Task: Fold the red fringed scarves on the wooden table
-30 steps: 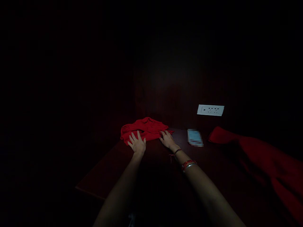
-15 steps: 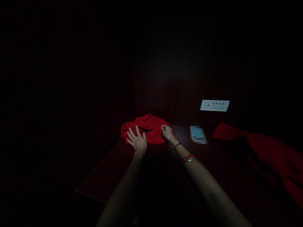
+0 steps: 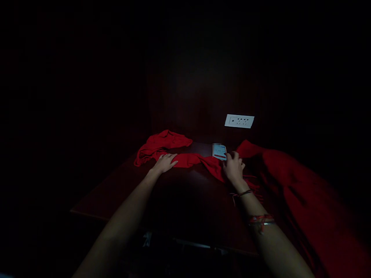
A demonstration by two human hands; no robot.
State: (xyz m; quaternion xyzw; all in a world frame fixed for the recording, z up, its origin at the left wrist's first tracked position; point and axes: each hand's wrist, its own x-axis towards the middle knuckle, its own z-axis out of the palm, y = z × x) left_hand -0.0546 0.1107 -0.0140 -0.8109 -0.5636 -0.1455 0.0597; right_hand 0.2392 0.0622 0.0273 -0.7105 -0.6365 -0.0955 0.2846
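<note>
The left hand [image 3: 164, 163] lies spread on a red scarf [image 3: 188, 160] stretched across a dark desk [image 3: 116, 193]; the right hand [image 3: 233, 168] grips it near one end, just beside a bright-screened phone [image 3: 219, 150]. More red cloth [image 3: 304, 193] lies at right, below a white socket panel [image 3: 239, 121].

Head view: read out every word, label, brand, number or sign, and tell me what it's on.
No text can be read.
Phone: marks on the screen, too small and blurred to read.
Socket plate: holes show, but no readable lettering.
Red scarf: no lettering seen.
</note>
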